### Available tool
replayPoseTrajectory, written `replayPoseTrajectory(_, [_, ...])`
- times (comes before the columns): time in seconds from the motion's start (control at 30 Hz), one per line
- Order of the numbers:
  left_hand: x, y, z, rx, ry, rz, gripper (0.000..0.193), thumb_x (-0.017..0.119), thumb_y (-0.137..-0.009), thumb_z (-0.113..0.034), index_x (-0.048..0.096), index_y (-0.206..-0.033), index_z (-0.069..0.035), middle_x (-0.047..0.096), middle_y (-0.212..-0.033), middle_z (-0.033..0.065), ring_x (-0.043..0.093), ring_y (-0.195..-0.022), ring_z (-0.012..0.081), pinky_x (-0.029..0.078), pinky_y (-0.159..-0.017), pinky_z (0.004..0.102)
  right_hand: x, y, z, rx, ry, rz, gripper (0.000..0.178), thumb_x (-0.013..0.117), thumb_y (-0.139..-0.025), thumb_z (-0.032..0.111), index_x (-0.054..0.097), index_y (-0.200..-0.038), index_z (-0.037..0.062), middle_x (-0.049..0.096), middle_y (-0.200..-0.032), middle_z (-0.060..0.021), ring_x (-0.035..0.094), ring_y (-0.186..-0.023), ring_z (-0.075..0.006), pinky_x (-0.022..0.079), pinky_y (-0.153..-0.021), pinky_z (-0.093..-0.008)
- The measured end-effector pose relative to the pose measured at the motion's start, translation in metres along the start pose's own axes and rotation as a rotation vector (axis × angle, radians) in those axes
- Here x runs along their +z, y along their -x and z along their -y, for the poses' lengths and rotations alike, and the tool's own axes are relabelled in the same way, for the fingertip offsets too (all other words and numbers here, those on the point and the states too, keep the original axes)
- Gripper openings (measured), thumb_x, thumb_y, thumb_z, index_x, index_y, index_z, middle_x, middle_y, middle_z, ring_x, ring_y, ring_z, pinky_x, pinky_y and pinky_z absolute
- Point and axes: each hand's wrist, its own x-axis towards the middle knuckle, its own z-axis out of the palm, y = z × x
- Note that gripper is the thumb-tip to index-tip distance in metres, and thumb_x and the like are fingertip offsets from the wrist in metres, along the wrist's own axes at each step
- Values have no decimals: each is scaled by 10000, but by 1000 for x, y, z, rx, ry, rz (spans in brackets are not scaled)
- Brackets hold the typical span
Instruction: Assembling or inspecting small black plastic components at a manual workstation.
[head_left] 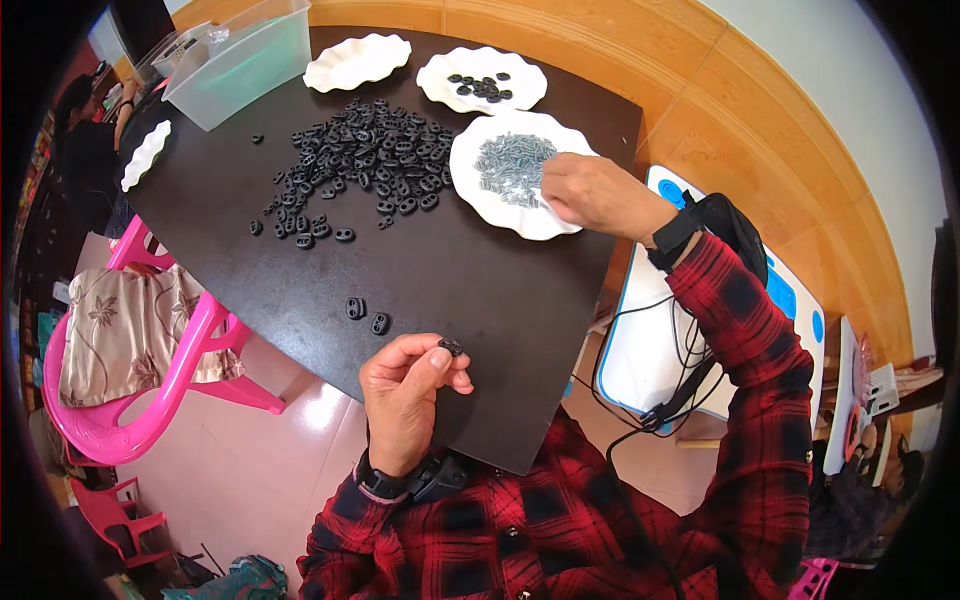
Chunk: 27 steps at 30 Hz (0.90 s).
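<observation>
Just below centre frame, my left hand [405, 390] pinched a black cord-lock piece [450, 346]; at upper right, my right hand [598, 196] bunched over silvery metal pieces [510, 163], its grip hidden from me.

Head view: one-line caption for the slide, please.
Left hand holds a black piece; right hand at white plate of silvery pieces.

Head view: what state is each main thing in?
Left hand: pinching black piece
Right hand: bent over grey pieces; grip hidden
Grey pieces: heaped on white plate
Black pieces: loosely piled on table
Middle plate: holding some black discs
Plastic bin: open
Pink chair: draped with patterned cloth
</observation>
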Motion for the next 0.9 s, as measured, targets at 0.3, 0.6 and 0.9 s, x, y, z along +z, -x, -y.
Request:
replayPoseTrajectory(0.3, [2, -2, -1, -4, 25, -50, 96, 558, -852, -38, 594, -918, 23, 633, -789, 137, 596, -621, 168, 518, -595, 290, -40, 12, 96, 586, -1157, -356, 27, 543, -810, 26, 548, -798, 3, 611, -790, -48, 545, -661, -74, 456, -594, -220])
replayPoseTrajectory(0.6, [1, 1, 6, 45, -31, -13, 87, 557, -853, -33, 594, -920, 8, 641, -790, 130, 612, -632, 166, 514, -592, 279, -20, 4, 173, 750, -1696, -443, 56, 567, -826, 21, 575, -871, -12, 610, -794, -76, 573, -655, -98, 485, -596, -208])
replayPoseTrajectory(0.9, [1, 4, 6, 93, -25, -4, 104, 580, -845, -23, 604, -930, 33, 647, -789, 108, 608, -628, 132, 514, -600, 242, -5, -2, 182, 717, -1745, -523, 115, 566, -835, 11, 592, -937, -35, 613, -793, -73, 580, -674, -107, 490, -640, -226])
